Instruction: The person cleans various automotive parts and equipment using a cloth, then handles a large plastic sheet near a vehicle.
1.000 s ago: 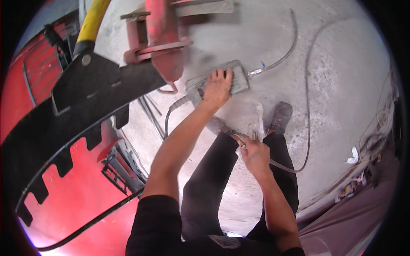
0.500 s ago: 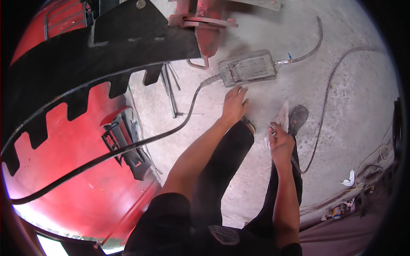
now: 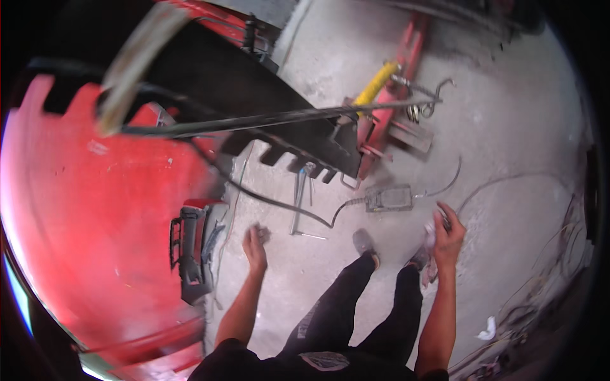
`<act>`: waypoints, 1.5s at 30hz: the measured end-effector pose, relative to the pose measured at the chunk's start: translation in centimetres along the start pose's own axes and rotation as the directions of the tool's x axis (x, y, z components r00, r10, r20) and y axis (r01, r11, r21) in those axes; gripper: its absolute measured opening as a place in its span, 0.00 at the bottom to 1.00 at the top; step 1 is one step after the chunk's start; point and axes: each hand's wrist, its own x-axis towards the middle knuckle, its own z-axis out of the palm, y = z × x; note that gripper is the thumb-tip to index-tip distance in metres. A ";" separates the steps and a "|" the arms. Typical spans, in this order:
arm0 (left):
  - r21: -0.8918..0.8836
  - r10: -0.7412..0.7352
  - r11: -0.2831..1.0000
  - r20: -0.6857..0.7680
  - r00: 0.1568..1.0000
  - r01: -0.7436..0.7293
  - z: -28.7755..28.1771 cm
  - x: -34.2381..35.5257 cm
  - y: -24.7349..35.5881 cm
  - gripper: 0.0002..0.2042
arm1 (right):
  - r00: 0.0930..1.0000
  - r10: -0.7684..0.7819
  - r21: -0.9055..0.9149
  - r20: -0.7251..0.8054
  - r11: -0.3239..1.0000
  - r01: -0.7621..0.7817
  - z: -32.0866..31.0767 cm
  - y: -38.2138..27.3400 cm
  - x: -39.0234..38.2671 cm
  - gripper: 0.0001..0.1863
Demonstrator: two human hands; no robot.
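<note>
Both my hands are raised above the concrete floor, blurred by movement. My left hand (image 3: pixel 255 251) is on the left with its fingers loosely apart, and no held thing can be made out. My right hand (image 3: pixel 450 238) is closed around a pale rag (image 3: pixel 430 238) and a small dark, partly metal piece that I cannot name. A thin hose (image 3: pixel 502 183) runs over the floor toward this hand; whether it joins the piece is unclear. Beyond my feet lies a dusty grey foot pump (image 3: pixel 389 198), with a black hose (image 3: pixel 279 203) leading off to the left.
A toothed black metal beam (image 3: pixel 254 95) extends over a red car panel (image 3: pixel 114 209). Behind it stands a red frame with a yellow hydraulic cylinder (image 3: pixel 376 84). A long-handled wrench (image 3: pixel 297 203) and a black plastic car part (image 3: pixel 190 254) lie on the floor.
My left hand has moved away from the foot pump, to the left. The right hand has risen, still holding the rag. The view has shifted, showing the yellow cylinder.
</note>
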 end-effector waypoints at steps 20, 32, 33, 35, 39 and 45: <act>-0.245 0.517 0.842 0.106 0.850 -0.481 6.4 4.9 26.3 0.18 | 0.633 -0.695 -0.101 0.342 0.642 0.760 19.9 -34.5 1.4 0.14; -0.299 0.492 0.850 0.155 0.857 -0.434 7.1 4.6 25.5 0.20 | 0.643 -0.701 -0.156 0.309 0.629 0.761 20.5 -33.9 2.8 0.13; -0.304 0.503 0.844 0.161 0.849 -0.443 7.2 4.7 25.3 0.20 | 0.639 -0.690 -0.162 0.341 0.626 0.763 20.6 -33.2 3.1 0.13; -0.306 0.519 0.834 0.156 0.840 -0.459 6.8 5.1 25.3 0.20 | 0.595 -0.727 -0.105 0.343 0.600 0.793 20.7 -32.6 2.9 0.14; -0.499 0.418 0.831 0.271 0.867 -0.245 6.0 4.7 24.7 0.18 | 0.682 -0.619 -0.199 0.390 0.666 0.719 19.0 -31.7 0.9 0.11; -0.532 0.381 0.825 0.275 0.882 -0.191 5.5 3.6 24.6 0.17 | 0.738 -0.610 -0.287 0.290 0.680 0.675 19.2 -29.5 -0.2 0.11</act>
